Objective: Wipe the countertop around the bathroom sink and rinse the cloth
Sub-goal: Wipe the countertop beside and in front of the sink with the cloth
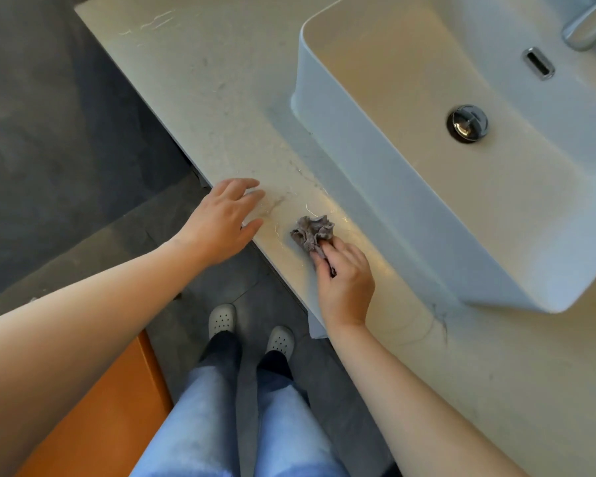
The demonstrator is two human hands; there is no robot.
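A crumpled grey cloth (pixel 312 232) lies on the pale marbled countertop (pixel 221 98), near its front edge and just left of the white vessel sink (pixel 386 208). My right hand (pixel 344 280) pinches the cloth's near end with curled fingers. My left hand (pixel 221 218) rests flat at the counter's front edge, fingers straight, a short way left of the cloth. Wet streaks shine on the counter around the cloth.
The sink basin has a chrome drain plug (pixel 467 122), an overflow slot (pixel 539 63) and a chrome tap (pixel 585 27) at the top right. Dark grey floor (pixel 49 132) lies left of the counter. An orange panel (pixel 111 407) stands by my legs.
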